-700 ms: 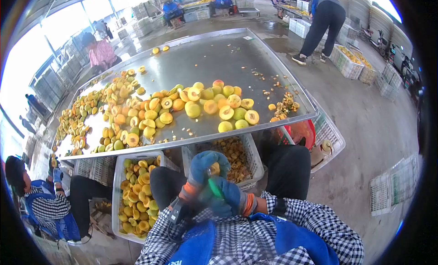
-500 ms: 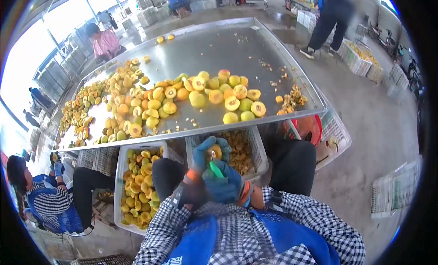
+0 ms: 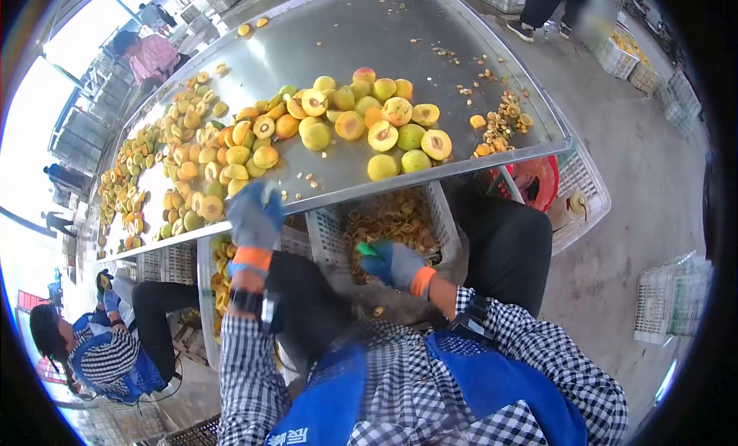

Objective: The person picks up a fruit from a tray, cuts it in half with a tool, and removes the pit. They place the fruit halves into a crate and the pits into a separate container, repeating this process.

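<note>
We read this as the reach step: left hand [image 3: 256, 222] at the bench [image 3: 384, 185] edge near the peaches on top, grip unreadable (blur), right hand [image 3: 400, 267] clenched on green tool [image 3: 367, 250]; any pick needs left fingers free.

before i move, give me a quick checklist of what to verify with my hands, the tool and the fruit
1. Green-handled tool gripped in the right hand: ok, above the white plastic crate of fruit scraps.
2. Left hand empty: cannot tell, it is blurred.
3. Hands apart: ok, there is a gap between them.
4. Left hand off the rim of the shiny metal table: cannot tell, they overlap in view.
5. Yellow halved fruit near the front rim: ok.
6. Table free of small brown-yellow scraps: not ok, a heap lies towards the right corner.
</note>
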Motion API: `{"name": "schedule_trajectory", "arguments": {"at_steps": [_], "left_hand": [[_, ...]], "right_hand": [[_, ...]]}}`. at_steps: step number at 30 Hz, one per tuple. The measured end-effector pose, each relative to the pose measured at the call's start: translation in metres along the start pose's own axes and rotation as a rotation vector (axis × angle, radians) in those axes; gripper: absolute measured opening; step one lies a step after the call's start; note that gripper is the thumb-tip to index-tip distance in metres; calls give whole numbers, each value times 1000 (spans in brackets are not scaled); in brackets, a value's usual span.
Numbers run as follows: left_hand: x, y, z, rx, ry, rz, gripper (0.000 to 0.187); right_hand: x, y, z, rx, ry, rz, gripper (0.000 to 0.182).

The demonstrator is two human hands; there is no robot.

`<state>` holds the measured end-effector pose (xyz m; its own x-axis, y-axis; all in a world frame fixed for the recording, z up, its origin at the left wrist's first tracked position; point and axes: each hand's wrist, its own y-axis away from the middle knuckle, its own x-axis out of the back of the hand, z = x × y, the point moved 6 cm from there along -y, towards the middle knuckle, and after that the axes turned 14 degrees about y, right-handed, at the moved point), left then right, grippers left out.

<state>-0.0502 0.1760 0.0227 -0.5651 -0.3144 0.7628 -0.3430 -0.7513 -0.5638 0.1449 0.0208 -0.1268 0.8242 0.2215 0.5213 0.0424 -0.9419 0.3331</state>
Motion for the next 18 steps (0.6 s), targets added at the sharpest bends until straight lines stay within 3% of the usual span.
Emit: {"name": "schedule_trajectory", "arguments": {"at_steps": [2, 3, 4, 5, 6, 7, 9, 12, 14, 16, 17, 18], "left_hand": [[-55, -30, 42, 264, 511, -203, 31], [-83, -37, 59, 207, 401, -388, 35], [-119, -50, 82, 116, 299, -560, 39], [-162, -51, 84, 7, 286, -540, 45], [-171, -54, 107, -2, 186, -633, 45], [-172, -47, 128, 5, 82, -728, 45], [-162, -52, 123, 1, 141, -752, 45], [-134, -54, 72, 74, 158, -671, 43], [-99, -47, 26, 257, 83, -594, 42], [-88, -46, -36, 211, 61, -422, 49], [-86, -29, -78, 218, 32, -333, 52], [-68, -20, -75, 363, 436, -321, 49]], "right_hand": [[-9, 4, -9, -36, -303, -184, 36], [-14, 11, -13, -18, -552, -256, 30], [-25, 1, -4, 234, -460, -53, 31], [-34, -5, 2, 287, -306, 12, 33], [-43, -10, 7, 332, -151, 85, 34], [-45, -1, 12, 169, 18, -7, 37], [-9, 26, -13, 186, 180, -22, 36], [-19, 16, -5, 240, 218, 3, 34], [-44, -7, 25, 315, 214, 42, 32], [-37, -2, 30, 201, 216, -22, 37], [-24, 5, 22, 230, 178, 52, 33], [-10, 14, 12, 261, 142, 126, 31]]}}
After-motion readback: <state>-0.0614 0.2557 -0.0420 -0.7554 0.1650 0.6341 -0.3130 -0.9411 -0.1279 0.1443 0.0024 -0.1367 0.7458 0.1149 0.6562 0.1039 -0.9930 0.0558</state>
